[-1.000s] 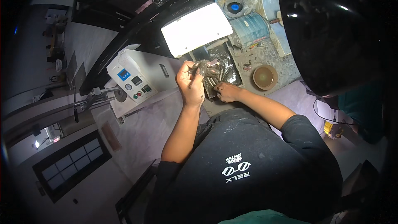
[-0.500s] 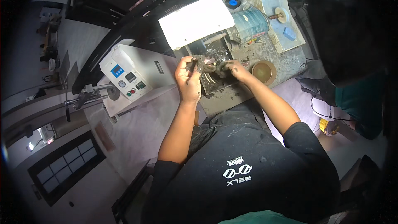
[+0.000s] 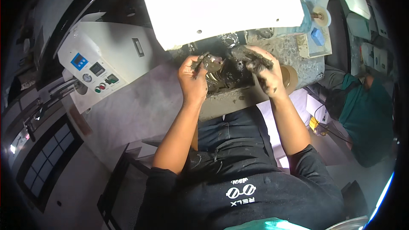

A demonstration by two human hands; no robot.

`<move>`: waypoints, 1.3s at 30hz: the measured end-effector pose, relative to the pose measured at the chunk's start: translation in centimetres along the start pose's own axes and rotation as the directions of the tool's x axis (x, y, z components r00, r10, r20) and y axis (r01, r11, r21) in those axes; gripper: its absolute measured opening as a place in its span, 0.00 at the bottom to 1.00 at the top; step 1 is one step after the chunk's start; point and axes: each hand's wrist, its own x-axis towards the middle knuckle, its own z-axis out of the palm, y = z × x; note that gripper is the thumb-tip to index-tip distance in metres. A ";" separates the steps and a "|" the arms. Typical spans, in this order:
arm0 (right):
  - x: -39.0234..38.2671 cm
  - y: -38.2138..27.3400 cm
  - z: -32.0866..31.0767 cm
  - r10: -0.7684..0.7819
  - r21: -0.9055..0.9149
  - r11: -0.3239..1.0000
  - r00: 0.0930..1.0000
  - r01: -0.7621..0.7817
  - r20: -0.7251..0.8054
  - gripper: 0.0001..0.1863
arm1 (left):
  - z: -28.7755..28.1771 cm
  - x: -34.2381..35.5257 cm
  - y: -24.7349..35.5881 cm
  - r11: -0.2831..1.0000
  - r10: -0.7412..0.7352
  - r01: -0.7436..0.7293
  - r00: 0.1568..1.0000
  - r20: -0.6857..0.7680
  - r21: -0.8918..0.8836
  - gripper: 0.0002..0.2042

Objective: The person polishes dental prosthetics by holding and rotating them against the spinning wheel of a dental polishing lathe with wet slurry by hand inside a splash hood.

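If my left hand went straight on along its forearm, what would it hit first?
Probably the lower edge of the white panel, ahead of your left hand and the small muddy piece it pinches; depth is unclear, so the hand might pass underneath.

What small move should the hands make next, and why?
Probably ease the right hand toward the small, pinkish, mud-smeared piece, with the left hand held steady. The left hand pinches that piece above a dark, slurry-wet tray, while the right hand, its fingers smeared with dark-grey paste, appears a short gap away, not touching it.
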 end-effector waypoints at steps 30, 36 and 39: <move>4.9 3.9 2.0 -0.130 -0.590 0.806 0.986 0.046 -0.102 0.13 | 5.4 2.2 -0.7 0.883 -0.306 0.097 0.861 -0.406 -0.460 0.12; 4.6 5.8 1.2 -0.146 -0.631 0.776 0.976 0.012 -0.161 0.16 | 3.7 2.7 -3.2 0.918 -0.249 0.124 0.920 -0.304 -0.377 0.17; 5.2 5.0 1.8 -0.061 -0.618 0.784 0.981 -0.066 -0.182 0.18 | 3.3 3.5 -4.0 0.927 -0.244 0.111 0.904 -0.350 -0.357 0.15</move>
